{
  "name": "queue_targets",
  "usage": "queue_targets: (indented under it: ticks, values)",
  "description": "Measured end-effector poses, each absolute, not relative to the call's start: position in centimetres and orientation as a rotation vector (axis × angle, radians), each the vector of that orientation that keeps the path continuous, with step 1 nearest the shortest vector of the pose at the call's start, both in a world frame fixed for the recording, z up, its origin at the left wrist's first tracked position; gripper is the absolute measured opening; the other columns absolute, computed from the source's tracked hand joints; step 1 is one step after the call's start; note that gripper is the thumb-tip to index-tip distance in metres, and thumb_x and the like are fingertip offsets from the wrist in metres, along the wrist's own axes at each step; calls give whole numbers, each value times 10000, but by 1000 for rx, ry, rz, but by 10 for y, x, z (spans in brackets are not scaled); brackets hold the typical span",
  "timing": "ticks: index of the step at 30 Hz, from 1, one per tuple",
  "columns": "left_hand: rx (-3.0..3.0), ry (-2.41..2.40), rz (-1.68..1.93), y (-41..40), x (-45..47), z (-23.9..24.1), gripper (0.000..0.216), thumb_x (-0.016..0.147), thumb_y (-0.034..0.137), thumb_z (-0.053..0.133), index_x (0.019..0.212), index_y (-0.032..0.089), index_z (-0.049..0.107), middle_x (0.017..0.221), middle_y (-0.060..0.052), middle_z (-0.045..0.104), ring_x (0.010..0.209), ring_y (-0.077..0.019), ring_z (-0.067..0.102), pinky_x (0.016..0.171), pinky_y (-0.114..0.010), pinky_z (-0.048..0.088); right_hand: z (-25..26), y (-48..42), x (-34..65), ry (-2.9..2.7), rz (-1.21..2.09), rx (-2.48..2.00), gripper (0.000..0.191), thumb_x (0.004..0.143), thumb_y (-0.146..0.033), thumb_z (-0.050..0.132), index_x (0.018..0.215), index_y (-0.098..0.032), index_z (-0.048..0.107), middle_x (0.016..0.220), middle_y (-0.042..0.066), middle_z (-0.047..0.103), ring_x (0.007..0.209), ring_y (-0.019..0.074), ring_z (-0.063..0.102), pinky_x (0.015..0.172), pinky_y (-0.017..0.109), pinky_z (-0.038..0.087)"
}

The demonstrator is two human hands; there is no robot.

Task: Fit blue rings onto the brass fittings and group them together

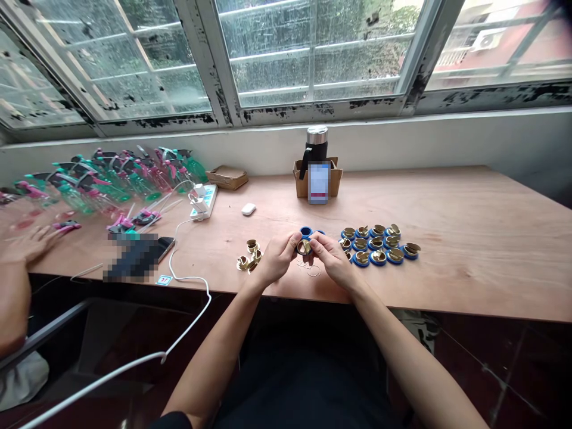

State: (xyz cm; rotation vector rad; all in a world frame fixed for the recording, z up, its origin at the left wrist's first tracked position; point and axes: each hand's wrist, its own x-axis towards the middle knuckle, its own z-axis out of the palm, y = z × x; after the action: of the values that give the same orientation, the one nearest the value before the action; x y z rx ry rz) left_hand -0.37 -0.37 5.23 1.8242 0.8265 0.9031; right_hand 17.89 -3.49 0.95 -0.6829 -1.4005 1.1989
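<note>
My left hand (276, 260) and my right hand (333, 260) meet near the table's front edge. Together their fingers pinch one small part (304, 246), a brass-coloured piece set in a blue ring. Just behind it lies a loose blue ring (306, 231). To the right sits a group of several finished brass-and-blue parts (379, 244) in rows. Left of my left hand lie a few bare brass pieces (249, 257). Some thin wire rings (311, 270) lie on the wood under my hands.
A wooden table (469, 238) runs under a window. At the back stand a cardboard box with a black flask (316, 149) and a phone (319, 183). A white earbud case (248, 209), a power strip (204, 201), its white cable and another phone (138, 256) lie left. Another person's hand (27, 243) rests beside green and pink bottles (107, 176).
</note>
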Motion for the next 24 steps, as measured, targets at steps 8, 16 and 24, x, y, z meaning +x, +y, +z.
queue_targets:
  ticks: [8, 16, 24]
  values:
    - [1516, 713, 828, -11, 4, 57, 509, 1046, 657, 493, 869, 185, 567, 585, 30, 554, 474, -104, 488, 501, -249, 379, 15, -34, 177, -1270, 1174, -736, 379, 1019, -583, 668, 932, -217, 631, 775, -9, 624, 635, 145, 597, 629, 305, 499]
    - [1565, 763, 938, -10, 7, 54, 519, 1050, 637, 498, 792, 189, 534, 559, 37, 510, 510, -100, 459, 542, -261, 378, 16, -36, 177, -1260, 1248, -719, 349, 1000, -542, 693, 1064, -205, 632, 812, 7, 659, 694, 165, 632, 673, 318, 529]
    - [1419, 804, 993, -10, 11, 49, 509, 1039, 650, 509, 838, 183, 550, 571, 34, 544, 501, -99, 494, 511, -245, 350, 15, -33, 176, -1361, 1152, -762, 381, 1019, -560, 652, 1121, -195, 610, 807, 14, 676, 664, 159, 631, 641, 311, 519]
